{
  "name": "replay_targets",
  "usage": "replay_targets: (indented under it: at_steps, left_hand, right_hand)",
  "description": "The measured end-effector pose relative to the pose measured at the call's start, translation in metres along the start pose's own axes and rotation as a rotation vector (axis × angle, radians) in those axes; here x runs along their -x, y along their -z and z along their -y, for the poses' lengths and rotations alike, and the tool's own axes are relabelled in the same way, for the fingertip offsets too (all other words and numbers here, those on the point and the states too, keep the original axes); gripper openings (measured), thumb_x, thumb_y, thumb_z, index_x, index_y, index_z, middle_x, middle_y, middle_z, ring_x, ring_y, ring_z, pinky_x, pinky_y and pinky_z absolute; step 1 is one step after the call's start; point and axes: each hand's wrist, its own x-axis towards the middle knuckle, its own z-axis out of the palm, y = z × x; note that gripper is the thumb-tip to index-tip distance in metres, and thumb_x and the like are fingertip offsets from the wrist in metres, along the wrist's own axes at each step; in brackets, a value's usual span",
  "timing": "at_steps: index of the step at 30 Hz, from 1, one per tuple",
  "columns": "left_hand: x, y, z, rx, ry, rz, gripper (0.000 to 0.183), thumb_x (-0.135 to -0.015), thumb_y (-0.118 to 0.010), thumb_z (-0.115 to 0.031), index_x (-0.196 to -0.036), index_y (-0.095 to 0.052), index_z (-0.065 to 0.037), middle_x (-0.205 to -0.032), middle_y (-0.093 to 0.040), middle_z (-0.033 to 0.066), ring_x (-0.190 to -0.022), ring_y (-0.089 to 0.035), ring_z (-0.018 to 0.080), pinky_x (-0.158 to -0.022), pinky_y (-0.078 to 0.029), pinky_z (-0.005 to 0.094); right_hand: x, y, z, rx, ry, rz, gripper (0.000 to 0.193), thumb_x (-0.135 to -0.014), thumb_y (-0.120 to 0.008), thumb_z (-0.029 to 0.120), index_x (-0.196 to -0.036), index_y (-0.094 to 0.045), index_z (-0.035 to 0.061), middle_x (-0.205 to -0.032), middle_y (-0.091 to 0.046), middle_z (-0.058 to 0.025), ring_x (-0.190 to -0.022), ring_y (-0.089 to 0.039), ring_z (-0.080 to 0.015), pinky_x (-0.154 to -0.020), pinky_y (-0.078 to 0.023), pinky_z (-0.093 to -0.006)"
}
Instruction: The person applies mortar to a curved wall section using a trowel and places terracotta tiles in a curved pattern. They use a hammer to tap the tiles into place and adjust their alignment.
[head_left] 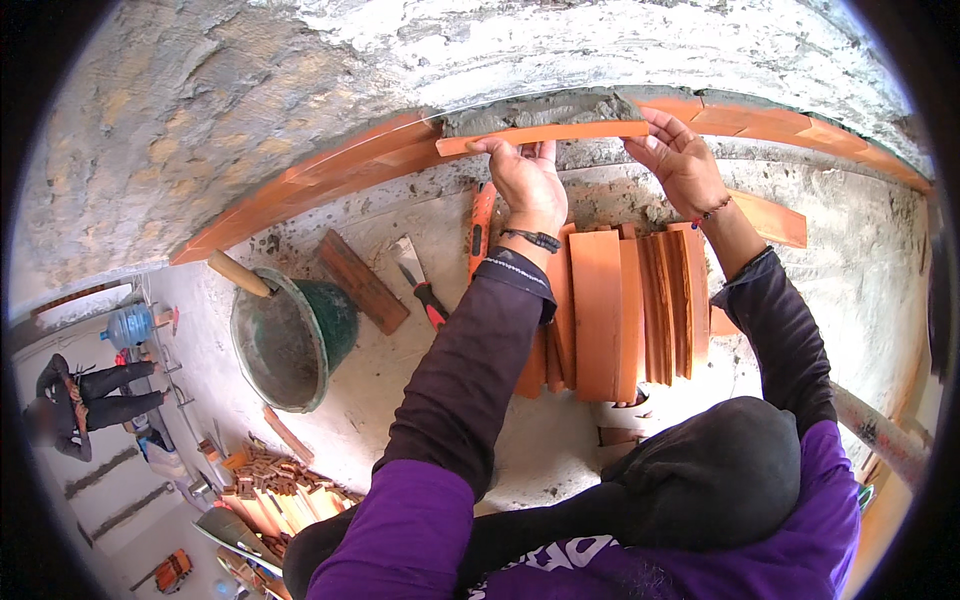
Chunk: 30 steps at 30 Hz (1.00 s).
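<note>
Landmark: stack of terracotta tiles [598, 315]. From left: green bucket [338, 325], well left of stack; brown slat [362, 282], nearer it; scraper [431, 303], nearer again. Beyond the stack, on the wall side, left hand [527, 187] pinches a narrow terracotta strip [570, 133] near its left end, thumb uppermost. Strip lies in front of grey mortar [550, 108]; contact between them unclear. Right hand [684, 165] pinches strip's right end. Loose tile [772, 218] right of stack.
</note>
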Motion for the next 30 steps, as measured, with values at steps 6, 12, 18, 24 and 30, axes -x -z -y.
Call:
replay_targets:
  at_steps: [6, 12, 18, 24, 30]
  left_hand:
    - [0.0, 0.004, -0.002, -0.074, 0.015, 0.006, 0.05, -0.103, -0.037, -0.05, -0.127, -0.037, -0.005, -0.123, -0.042, 0.0117, -0.112, -0.048, 0.0249, -0.107, -0.042, 0.045]
    - [-0.004, 0.001, -0.002, -0.102, 0.05, -0.018, 0.056, -0.103, -0.032, -0.054, -0.132, -0.034, -0.006, -0.128, -0.042, 0.0151, -0.115, -0.049, 0.0249, -0.108, -0.042, 0.0435]
    - [-0.003, -0.017, -0.01, -0.129, 0.064, -0.088, 0.067, -0.099, -0.035, -0.059, -0.134, -0.033, -0.002, -0.13, -0.04, 0.0151, -0.116, -0.047, 0.0234, -0.109, -0.043, 0.0401]
    - [-0.006, -0.031, -0.016, -0.18, 0.075, -0.175, 0.072, -0.099, -0.036, -0.059, -0.139, -0.03, 0.0, -0.128, -0.039, 0.0143, -0.115, -0.048, 0.0235, -0.108, -0.044, 0.0383]
    - [-0.008, -0.042, -0.018, -0.311, 0.078, -0.28, 0.081, -0.096, -0.034, -0.065, -0.132, -0.038, 0.008, -0.131, -0.041, 0.0177, -0.109, -0.052, 0.0233, -0.1, -0.05, 0.0372]
  right_hand:
    - [-0.006, 0.004, 0.001, 0.013, -0.066, 0.01, 0.049, -0.093, -0.065, 0.009, -0.133, -0.043, -0.0076, -0.126, -0.055, -0.0145, -0.112, -0.06, -0.0228, -0.101, -0.05, -0.0344]
    - [-0.016, 0.015, 0.006, 0.217, 0.043, 0.009, 0.054, -0.089, -0.069, 0.004, -0.137, -0.044, -0.0011, -0.113, -0.056, -0.0084, -0.101, -0.061, -0.0189, -0.089, -0.055, -0.0328]
    - [-0.022, 0.001, 0.013, 0.289, 0.236, -0.068, 0.059, -0.085, -0.07, -0.003, -0.138, -0.045, 0.0072, -0.109, -0.057, -0.0078, -0.099, -0.061, -0.0164, -0.083, -0.055, -0.0302]
    - [-0.03, -0.009, 0.013, 0.242, 0.315, -0.107, 0.054, -0.085, -0.071, -0.002, -0.131, -0.046, 0.0089, -0.101, -0.062, -0.0086, -0.092, -0.063, -0.0152, -0.083, -0.055, -0.0285]
    - [-0.031, -0.018, 0.016, 0.335, 0.316, -0.241, 0.05, -0.084, -0.075, 0.004, -0.126, -0.048, 0.0114, -0.099, -0.066, -0.0096, -0.09, -0.065, -0.0152, -0.075, -0.058, -0.0286]
